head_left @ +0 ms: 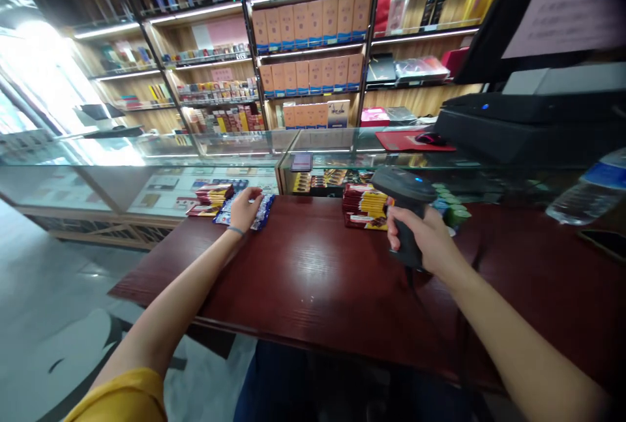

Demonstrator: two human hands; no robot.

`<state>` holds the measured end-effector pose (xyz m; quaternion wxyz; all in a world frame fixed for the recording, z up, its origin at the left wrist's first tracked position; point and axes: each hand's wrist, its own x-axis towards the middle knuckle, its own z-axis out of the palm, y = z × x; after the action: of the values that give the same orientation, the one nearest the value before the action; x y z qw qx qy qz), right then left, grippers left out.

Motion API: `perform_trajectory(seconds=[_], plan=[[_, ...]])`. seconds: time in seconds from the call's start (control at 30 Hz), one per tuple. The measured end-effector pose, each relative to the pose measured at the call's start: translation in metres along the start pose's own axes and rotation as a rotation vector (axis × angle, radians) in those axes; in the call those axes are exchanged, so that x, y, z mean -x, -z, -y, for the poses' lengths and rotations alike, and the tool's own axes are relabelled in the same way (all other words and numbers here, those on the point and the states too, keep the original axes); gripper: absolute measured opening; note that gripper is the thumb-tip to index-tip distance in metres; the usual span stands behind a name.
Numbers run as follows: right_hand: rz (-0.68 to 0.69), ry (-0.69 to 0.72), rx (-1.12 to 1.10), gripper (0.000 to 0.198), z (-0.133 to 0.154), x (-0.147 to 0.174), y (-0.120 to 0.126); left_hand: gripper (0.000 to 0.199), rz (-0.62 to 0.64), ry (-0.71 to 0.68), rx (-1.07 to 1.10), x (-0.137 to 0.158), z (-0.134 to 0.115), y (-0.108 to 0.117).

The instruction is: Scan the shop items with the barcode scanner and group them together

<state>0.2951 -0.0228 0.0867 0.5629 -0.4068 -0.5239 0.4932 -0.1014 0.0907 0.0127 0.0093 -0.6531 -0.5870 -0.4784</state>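
My right hand [430, 239] is wrapped round the handle of a black barcode scanner [405, 188], which has a small blue light on top. The scanner's head is above the right end of a stack of red and yellow snack packets [360, 207]. Over at the left, my left hand [244, 209] rests on blue and white packets [264, 210], its fingers loosely bent and apart. Beside it lies a pile of red and yellow packets [211, 197]. The undersides of the left fingers are partly hidden.
The dark red wooden desk [293, 278] meets a glass display counter [235, 145]. On the right are green-topped items [454, 210], a plastic bottle [587, 187], a phone [606, 242] and black equipment [513, 125]. A mouse [430, 139] sits on a red pad. A cable hangs below the scanner.
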Motion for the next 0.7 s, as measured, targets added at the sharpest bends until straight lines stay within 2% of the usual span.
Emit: perform_trajectory(seconds=[0.13,0.3,0.4,0.5,0.6,0.7], plan=[[0.03,-0.017,0.038,0.023,-0.005,0.002,-0.003,0.021,-0.082,0.021,-0.176,-0.012,0.045,0.04],[0.028,-0.032,0.058,0.023,-0.014,-0.001,0.0,0.034,-0.074,0.166,-0.348,-0.028,0.093,0.074],[0.014,-0.039,0.081,0.024,-0.017,-0.003,0.001,0.04,-0.024,0.167,-0.352,-0.033,0.114,0.08],[0.019,-0.036,0.108,0.029,-0.019,-0.005,0.001,0.048,0.032,0.116,-0.307,-0.035,0.127,0.075],[0.02,-0.054,0.091,0.028,-0.02,-0.005,0.001,0.051,0.064,0.08,-0.291,-0.035,0.133,0.069],[-0.003,-0.084,0.059,0.024,-0.02,-0.005,0.001,0.044,0.065,0.068,-0.333,-0.034,0.133,0.068]])
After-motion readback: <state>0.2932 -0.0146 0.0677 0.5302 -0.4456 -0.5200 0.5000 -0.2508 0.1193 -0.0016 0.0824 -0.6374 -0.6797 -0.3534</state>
